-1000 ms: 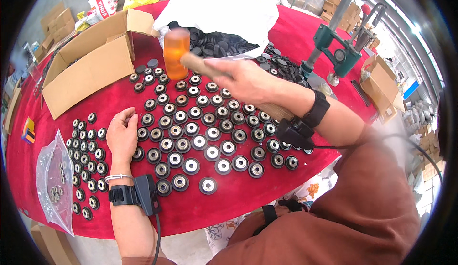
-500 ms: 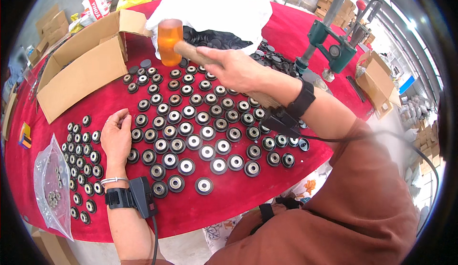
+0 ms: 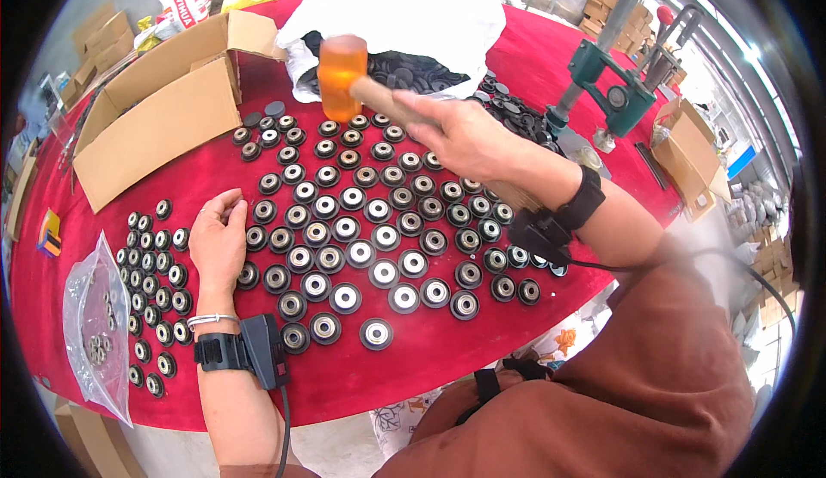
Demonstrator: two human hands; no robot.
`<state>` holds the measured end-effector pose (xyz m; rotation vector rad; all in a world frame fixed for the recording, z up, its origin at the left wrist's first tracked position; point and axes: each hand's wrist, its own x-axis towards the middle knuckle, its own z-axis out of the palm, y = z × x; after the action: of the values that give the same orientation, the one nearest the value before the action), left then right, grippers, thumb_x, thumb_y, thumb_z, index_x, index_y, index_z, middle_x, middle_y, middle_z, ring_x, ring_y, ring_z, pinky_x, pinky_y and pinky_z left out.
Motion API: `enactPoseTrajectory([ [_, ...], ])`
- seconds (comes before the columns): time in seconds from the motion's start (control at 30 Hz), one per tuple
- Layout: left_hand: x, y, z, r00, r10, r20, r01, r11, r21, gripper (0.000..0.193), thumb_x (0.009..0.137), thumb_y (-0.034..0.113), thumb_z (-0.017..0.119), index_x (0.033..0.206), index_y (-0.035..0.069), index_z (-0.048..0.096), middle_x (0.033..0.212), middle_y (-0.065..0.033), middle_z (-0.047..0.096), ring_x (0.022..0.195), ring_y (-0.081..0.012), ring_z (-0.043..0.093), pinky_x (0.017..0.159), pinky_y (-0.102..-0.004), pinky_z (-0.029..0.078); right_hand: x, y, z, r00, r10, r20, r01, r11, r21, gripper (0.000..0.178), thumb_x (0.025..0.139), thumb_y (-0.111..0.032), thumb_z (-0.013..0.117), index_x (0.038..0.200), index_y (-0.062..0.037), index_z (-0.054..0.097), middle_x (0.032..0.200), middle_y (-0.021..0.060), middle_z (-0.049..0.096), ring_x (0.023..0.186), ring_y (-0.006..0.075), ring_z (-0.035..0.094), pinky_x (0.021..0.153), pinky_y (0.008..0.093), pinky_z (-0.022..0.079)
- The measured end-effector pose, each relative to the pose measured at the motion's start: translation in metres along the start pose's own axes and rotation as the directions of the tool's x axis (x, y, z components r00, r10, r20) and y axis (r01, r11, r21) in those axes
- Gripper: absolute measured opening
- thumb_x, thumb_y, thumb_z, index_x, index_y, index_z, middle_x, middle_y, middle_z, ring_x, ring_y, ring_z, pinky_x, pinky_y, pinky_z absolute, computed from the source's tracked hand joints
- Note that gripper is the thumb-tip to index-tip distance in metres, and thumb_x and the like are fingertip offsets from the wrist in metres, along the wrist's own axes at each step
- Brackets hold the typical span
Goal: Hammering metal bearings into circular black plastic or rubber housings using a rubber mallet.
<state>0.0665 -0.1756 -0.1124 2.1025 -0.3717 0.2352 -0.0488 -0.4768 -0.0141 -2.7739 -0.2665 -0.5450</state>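
Right hand (image 3: 469,138) is wrapped tight around the wooden handle of the mallet (image 3: 342,75). The orange head is raised above the far rows of wheels (image 3: 361,220), just short of the white bag (image 3: 404,13).

Left hand (image 3: 219,241) lies flat on the red surface (image 3: 413,366), fingers loosely curled and holding nothing. Its fingertips touch or nearly touch the wheels at the left edge of the main block.

Risks, as judged from this layout:
- The wheels sit close together in rows. A blow landing off centre could clip a neighbour and send it skidding, breaking up the rows.
- A glancing hit on a wheel's rim could tip or flip it instead of driving it square.
- The left hand rests right beside the block. If the strikes work toward that side, the fingers are in the mallet's path.
- The wrist cable on the right arm trails over the near rows and could drag wheels out of place.

Relative to the mallet: the wheel block lies below and nearer the person, the open box (image 3: 163,108) off to its left, the green press (image 3: 615,91) well to its right.
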Motion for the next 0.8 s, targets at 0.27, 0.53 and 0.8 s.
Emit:
enactPoseTrajectory([
  [0.27, 0.0, 0.009, -0.003, 1.0, -0.005, 0.004, 0.005, 0.999, 0.034, 0.025, 0.085, 0.02, 0.06, 0.104, 0.004, 0.066, 0.094, -0.0065, 0.067, 0.083, -0.0151, 0.064, 0.076, -0.0277, 0.049, 0.037, -0.007, 0.047, 0.997, -0.078, 0.005, 0.077, 0.987, 0.141, 0.045, 0.093, -0.02, 0.049, 0.137, -0.0133, 0.041, 0.085, 0.017, 0.064, 0.072, 0.0243, 0.064, 0.067, 0.0341, 0.051],
  [0.53, -0.004, 0.007, -0.007, 0.999, -0.03, -0.015, 0.031, 0.996, 0.088, 0.024, 0.084, 0.021, 0.061, 0.103, 0.007, 0.067, 0.093, -0.0057, 0.067, 0.082, -0.0161, 0.064, 0.075, -0.0291, 0.049, 0.072, -0.035, 0.008, 0.997, -0.034, 0.075, 0.034, 0.999, 0.0, 0.044, 0.093, -0.022, 0.047, 0.136, -0.0123, 0.041, 0.085, 0.0205, 0.064, 0.073, 0.0339, 0.063, 0.068, 0.0404, 0.051],
  [0.8, -0.002, 0.005, -0.004, 0.999, -0.051, -0.009, 0.051, 0.998, 0.041, 0.025, 0.083, 0.022, 0.061, 0.102, 0.007, 0.067, 0.094, -0.006, 0.067, 0.084, -0.0167, 0.064, 0.075, -0.0293, 0.049, 0.092, -0.027, 0.037, 0.933, 0.188, 0.306, -0.187, 0.982, -0.032, 0.046, 0.093, -0.021, 0.044, 0.138, -0.0174, 0.039, 0.092, 0.0266, 0.063, 0.085, 0.0387, 0.063, 0.079, 0.0437, 0.051],
])
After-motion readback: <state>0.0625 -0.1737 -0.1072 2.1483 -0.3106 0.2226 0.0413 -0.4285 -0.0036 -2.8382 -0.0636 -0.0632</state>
